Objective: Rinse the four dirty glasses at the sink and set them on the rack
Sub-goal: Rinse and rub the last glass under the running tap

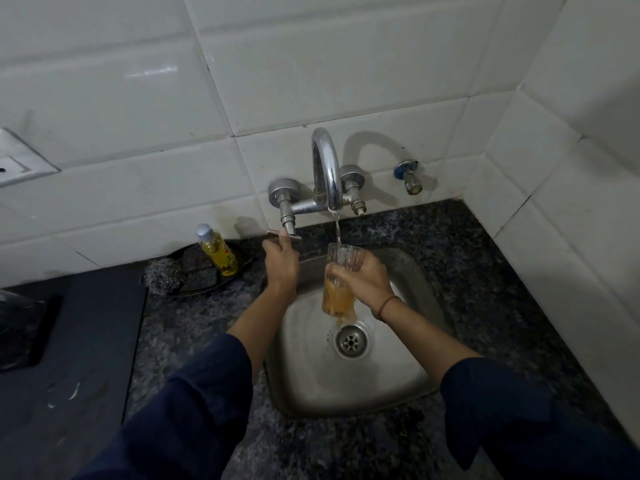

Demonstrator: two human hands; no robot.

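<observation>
Your right hand (363,277) grips the clear ribbed glass (338,285) (orange dregs) under running water; your left hand (281,263), at nine o'clock, pinches the chrome tap lever (277,233).

socket plate (20,161) cut by left edge, bottle (217,251) label illegible

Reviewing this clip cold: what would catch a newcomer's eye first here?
First, the clear drinking glass with orange-brown residue, held by the right hand over the steel sink under water running from the curved chrome tap. Next, the left hand on the tap's lever, and the yellow soap bottle by the scrubbers at left.
</observation>
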